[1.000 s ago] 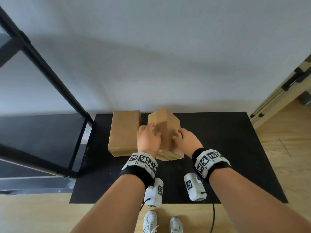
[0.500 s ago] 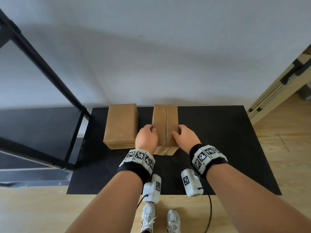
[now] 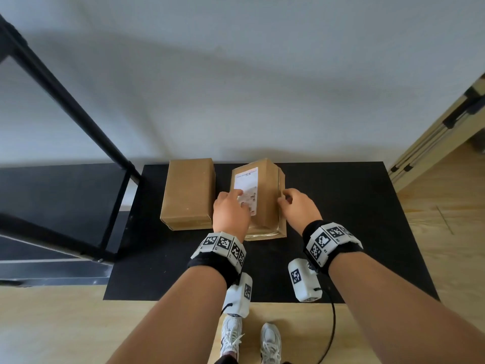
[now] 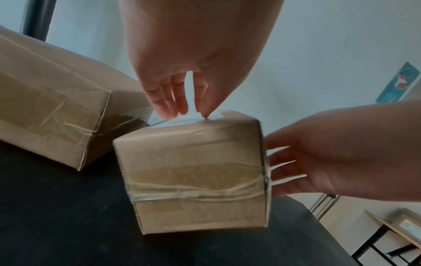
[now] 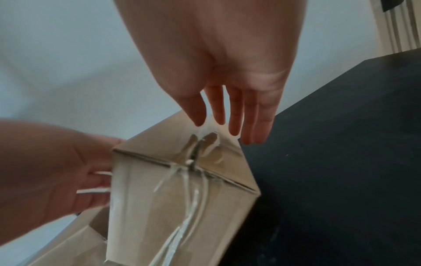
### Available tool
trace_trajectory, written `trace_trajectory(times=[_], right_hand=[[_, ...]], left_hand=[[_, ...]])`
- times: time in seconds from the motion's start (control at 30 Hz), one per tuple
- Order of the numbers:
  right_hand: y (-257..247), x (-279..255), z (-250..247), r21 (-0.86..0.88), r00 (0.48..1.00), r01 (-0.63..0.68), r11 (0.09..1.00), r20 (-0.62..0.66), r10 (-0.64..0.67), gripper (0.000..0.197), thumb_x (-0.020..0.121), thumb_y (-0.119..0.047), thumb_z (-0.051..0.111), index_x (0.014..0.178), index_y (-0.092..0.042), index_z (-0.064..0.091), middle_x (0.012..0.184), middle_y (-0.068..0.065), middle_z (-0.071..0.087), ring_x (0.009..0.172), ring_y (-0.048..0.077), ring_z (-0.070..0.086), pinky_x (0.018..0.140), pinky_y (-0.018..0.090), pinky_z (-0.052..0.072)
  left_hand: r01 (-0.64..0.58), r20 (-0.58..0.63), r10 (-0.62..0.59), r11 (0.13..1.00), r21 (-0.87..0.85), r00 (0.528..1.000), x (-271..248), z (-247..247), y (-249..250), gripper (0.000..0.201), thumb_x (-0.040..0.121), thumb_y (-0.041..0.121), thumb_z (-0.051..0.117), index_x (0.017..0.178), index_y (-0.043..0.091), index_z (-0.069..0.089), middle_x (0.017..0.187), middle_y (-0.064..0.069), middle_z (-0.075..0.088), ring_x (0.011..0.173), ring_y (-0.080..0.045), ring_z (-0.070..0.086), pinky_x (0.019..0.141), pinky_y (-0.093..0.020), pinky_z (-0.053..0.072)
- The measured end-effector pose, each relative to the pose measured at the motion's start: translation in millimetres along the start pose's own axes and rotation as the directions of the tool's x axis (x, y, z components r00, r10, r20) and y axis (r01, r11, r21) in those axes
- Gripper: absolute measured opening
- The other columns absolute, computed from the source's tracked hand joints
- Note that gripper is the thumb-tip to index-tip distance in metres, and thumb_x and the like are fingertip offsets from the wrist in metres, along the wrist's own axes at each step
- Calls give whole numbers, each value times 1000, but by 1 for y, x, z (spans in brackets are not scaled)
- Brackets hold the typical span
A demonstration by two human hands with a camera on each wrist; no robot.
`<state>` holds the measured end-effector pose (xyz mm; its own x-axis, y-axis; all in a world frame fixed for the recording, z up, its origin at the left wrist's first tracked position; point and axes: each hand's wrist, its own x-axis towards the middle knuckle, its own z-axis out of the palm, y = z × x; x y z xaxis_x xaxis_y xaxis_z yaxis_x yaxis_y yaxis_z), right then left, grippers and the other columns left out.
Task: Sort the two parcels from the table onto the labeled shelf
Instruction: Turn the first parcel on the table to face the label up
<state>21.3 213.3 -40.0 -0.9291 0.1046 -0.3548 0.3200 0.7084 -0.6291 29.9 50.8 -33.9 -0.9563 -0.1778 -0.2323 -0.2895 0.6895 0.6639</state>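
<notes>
Two brown cardboard parcels sit on the black table (image 3: 341, 206). The plain parcel (image 3: 189, 193) lies flat at the left, untouched. The labelled parcel (image 3: 267, 206) beside it is slightly tilted, its white label (image 3: 248, 182) facing up. My left hand (image 3: 231, 211) rests with straight fingers on the label; the left wrist view shows its fingertips (image 4: 180, 111) touching the top of this parcel (image 4: 196, 180). My right hand (image 3: 296, 206) lies with straight fingers against the parcel's right, taped face (image 5: 177, 207), fingertips (image 5: 234, 129) touching it. The other parcel (image 4: 45, 111) lies behind.
A black metal shelf (image 3: 52, 200) stands directly left of the table, its slanted post (image 3: 78, 111) rising up-left. A white wall backs the table. Light wooden furniture (image 3: 433, 143) stands at the right. Bare table lies in front of and to the right of the parcels.
The right parcel has been rolled over: its taped seam faced up before, now the label faces up. My left hand moved onto the top; my right hand stays at the right side.
</notes>
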Motion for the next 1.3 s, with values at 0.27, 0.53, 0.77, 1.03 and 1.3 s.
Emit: trace_trajectory(times=[0.27,0.53,0.77,1.03,1.3], right_hand=[[12,-2,-1,25,992,-89,996,95,87,55,95,-45,53,137,-9,49,128,8,62,112,24,63,81,29,48],[-1,17,-10,-103,974,-43,994,216,64,62,90,-36,65,143,-17,41,136,7,57,117,24,61,95,37,51],[-24,33,-14,-301,923,135,944,384,-10,65,95,-13,51,154,-29,28,137,3,58,112,22,63,95,40,53],[-17,40,-17,-377,978,144,915,195,-73,57,93,-22,54,149,-24,40,147,10,44,130,30,46,106,48,41],[2,30,-16,-145,997,-70,987,-32,66,72,93,-33,58,154,-14,25,157,15,29,143,34,32,110,47,36]], left_hand=[[52,119,-58,997,51,991,2,7,-5,56,96,27,60,148,14,42,133,-7,61,112,-20,63,79,-26,49],[43,35,-47,996,84,998,5,6,4,52,97,23,56,146,17,40,140,-8,48,120,-23,56,87,-32,49],[-269,188,206,867,420,960,36,-3,10,64,100,18,50,158,18,23,168,0,14,155,-23,8,125,-41,12],[-352,263,239,727,590,935,46,-3,7,52,102,34,45,153,25,35,150,-3,44,140,-26,36,116,-42,30],[-89,159,-18,761,642,987,42,-5,11,56,100,54,40,142,18,47,136,-10,51,124,-28,51,99,-41,43]])
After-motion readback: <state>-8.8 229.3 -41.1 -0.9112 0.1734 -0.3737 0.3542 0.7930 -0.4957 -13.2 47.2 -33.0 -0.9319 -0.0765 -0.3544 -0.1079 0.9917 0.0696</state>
